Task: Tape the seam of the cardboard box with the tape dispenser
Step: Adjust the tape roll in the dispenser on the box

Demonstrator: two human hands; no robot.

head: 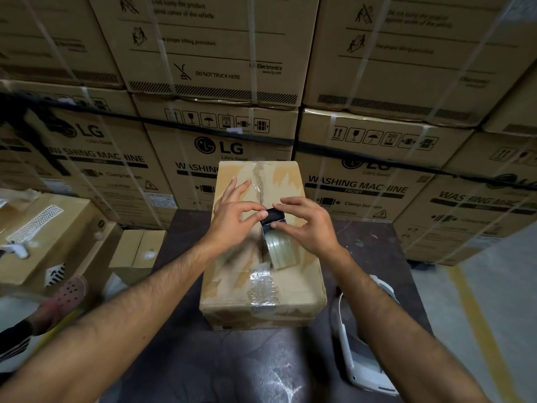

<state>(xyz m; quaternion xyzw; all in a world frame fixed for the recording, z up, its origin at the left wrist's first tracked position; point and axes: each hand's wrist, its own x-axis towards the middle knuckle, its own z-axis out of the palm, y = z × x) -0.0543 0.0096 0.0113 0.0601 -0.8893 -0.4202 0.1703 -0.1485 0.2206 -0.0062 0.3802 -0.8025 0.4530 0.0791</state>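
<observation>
Right hand [311, 225]: thumb and fingertips are curled round the black head of the tape dispenser, gripping it from the right.
Left hand [232, 210]: thumb and forefinger pinch at the head's front edge, by the cutter, with the other fingers spread above the box top. Whether they hold the tape's loose end is too small to tell.
Dispenser: black-framed tape dispenser with a roll of clear tape [279, 248], standing on the box top about halfway along, over the seam.
Box: worn brown cardboard box [302, 277], lying lengthways on the dark table [232, 362]. Its centre seam [257, 181] runs away from the person, with crumpled old clear tape at the near end.
Handling: the dispenser is probably light and rigid, best gripped by its frame. The film looks thin and sticky, likely to fold onto itself, and the cutter teeth look sharp. The flaps may sag under pressure.
Behind: stacked washing-machine cartons [220, 146].
</observation>
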